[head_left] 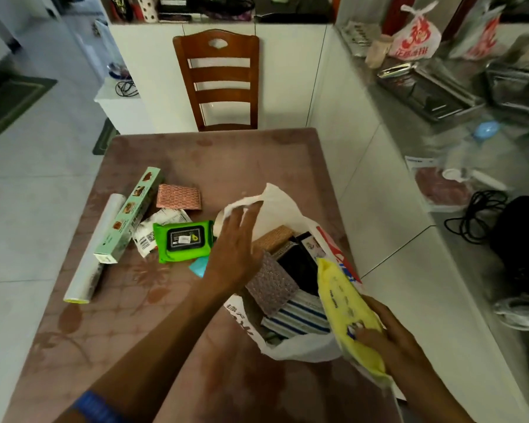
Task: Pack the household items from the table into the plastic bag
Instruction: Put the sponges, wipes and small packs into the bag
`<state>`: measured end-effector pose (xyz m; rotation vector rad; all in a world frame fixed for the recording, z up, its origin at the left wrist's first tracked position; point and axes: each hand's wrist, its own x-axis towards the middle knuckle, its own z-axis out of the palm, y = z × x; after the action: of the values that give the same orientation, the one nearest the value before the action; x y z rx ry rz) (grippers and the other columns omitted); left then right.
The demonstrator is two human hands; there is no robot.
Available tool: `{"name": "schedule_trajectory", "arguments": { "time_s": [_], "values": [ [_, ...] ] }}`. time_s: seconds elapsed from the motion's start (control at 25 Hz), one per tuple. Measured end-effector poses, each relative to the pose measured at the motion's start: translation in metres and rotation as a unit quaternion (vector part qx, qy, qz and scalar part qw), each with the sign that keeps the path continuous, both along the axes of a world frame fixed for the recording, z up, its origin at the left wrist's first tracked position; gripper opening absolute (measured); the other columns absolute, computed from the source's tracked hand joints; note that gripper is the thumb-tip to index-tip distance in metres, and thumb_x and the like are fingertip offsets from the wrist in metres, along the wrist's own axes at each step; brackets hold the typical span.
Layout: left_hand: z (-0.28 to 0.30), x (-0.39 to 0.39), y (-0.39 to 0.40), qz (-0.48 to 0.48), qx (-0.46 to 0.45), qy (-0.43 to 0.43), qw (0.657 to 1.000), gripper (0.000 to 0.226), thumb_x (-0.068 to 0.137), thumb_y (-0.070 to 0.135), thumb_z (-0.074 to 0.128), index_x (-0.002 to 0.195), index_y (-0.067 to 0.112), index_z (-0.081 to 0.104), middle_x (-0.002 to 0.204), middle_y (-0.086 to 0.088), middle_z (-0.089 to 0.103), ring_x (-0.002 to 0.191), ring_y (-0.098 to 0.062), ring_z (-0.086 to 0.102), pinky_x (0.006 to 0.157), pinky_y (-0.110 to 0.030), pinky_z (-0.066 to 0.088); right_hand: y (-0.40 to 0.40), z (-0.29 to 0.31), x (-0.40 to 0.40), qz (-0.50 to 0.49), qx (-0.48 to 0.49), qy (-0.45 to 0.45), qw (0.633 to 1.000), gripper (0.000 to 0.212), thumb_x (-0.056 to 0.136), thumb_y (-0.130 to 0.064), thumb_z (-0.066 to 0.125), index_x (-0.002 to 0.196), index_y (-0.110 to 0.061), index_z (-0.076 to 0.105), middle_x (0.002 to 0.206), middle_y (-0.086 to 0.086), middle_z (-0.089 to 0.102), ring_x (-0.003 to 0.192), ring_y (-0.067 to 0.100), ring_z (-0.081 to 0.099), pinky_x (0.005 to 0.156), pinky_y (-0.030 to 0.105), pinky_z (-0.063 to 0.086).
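A white plastic bag [283, 206] lies open on the right half of the table [171, 346]. Inside it I see a grey sponge [271, 285], a striped cloth [300, 315], a black box [298, 264] and a tan sponge [272, 238]. My right hand [391, 334] grips a yellow packet [347, 309] over the bag's right rim. My left hand [237, 245] hovers over the bag's left edge, fingers spread, touching its upper rim. On the table to the left lie a green wipes pack [182, 241], a long green box [129, 215], a clear film roll [97, 248] and a pink sponge [179, 196].
A wooden chair [217, 80] stands at the table's far edge. A white counter wall runs along the right, with trays, bags and cables on the surface beyond it. A small blue item [199, 267] and a white sachet [148, 236] lie by the wipes.
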<state>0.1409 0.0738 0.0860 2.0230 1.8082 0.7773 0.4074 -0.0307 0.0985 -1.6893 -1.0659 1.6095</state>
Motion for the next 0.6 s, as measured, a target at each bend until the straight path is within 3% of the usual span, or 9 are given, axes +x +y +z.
{"name": "schedule_trajectory", "arguments": {
  "time_s": [0.12,0.16,0.28,0.32,0.44,0.52,0.6],
  "values": [
    [0.016,-0.017,0.009,0.05,0.136,0.027,0.989,0.047,0.072,0.003,0.066,0.116,0.012,0.055,0.115,-0.013,0.056,0.104,-0.023,0.05,0.071,-0.037,0.055,0.031,-0.022,-0.037,0.021,0.047,-0.039,0.998,0.053,0.075,-0.04,0.074,0.123,-0.038,0.053,0.13,0.001,0.055,0.105,0.016,0.059,0.066,0.017,0.054],
    [0.017,-0.023,0.009,0.068,0.144,0.041,0.986,0.048,0.069,0.005,0.07,0.114,0.011,0.056,0.112,-0.014,0.056,0.102,-0.024,0.049,0.072,-0.034,0.052,0.042,-0.032,-0.051,0.031,0.077,-0.086,0.993,0.055,0.078,-0.041,0.073,0.128,-0.036,0.05,0.132,0.0,0.054,0.11,0.018,0.057,0.073,0.022,0.055],
    [0.007,-0.037,0.013,0.068,0.036,0.094,0.993,0.069,0.066,0.023,0.08,0.129,0.016,0.051,0.131,-0.012,0.052,0.118,-0.03,0.046,0.09,-0.041,0.043,0.065,-0.058,-0.08,0.111,0.147,-0.257,0.949,0.067,0.082,-0.043,0.067,0.14,-0.03,0.036,0.139,-0.001,0.05,0.122,0.02,0.05,0.093,0.035,0.053],
    [-0.001,-0.041,0.014,0.058,-0.008,0.083,0.995,0.062,0.07,0.028,0.079,0.125,0.016,0.055,0.13,-0.01,0.056,0.117,-0.029,0.05,0.092,-0.043,0.044,0.067,-0.065,-0.081,0.133,0.152,-0.312,0.928,0.074,0.079,-0.049,0.065,0.142,-0.031,0.03,0.141,0.001,0.048,0.125,0.022,0.048,0.096,0.041,0.052],
    [-0.008,-0.042,0.01,0.07,-0.08,-0.088,0.99,0.013,0.087,0.031,0.066,0.087,0.018,0.067,0.086,-0.003,0.074,0.083,-0.021,0.068,0.073,-0.035,0.05,0.062,-0.064,-0.064,0.143,0.166,-0.44,0.871,0.081,0.076,-0.053,0.061,0.144,-0.03,0.024,0.144,0.005,0.044,0.129,0.029,0.044,0.098,0.051,0.048],
    [-0.008,-0.031,-0.004,0.022,-0.11,-0.169,0.979,0.019,0.093,0.03,0.058,0.078,0.019,0.061,0.066,0.002,0.069,0.064,-0.013,0.067,0.062,-0.031,0.049,0.056,-0.044,-0.056,0.094,0.21,-0.416,0.88,0.072,0.081,-0.039,0.066,0.142,-0.026,0.031,0.142,0.007,0.046,0.128,0.028,0.045,0.096,0.046,0.05],
    [-0.007,-0.016,-0.025,-0.053,-0.145,-0.219,0.964,0.024,0.096,0.034,0.052,0.084,0.018,0.064,0.071,0.0,0.068,0.067,-0.013,0.066,0.061,-0.034,0.053,0.053,-0.015,-0.06,0.025,0.28,-0.332,0.9,0.059,0.084,-0.024,0.066,0.136,-0.024,0.039,0.134,0.005,0.05,0.12,0.024,0.05,0.082,0.032,0.055]
  ]
}}
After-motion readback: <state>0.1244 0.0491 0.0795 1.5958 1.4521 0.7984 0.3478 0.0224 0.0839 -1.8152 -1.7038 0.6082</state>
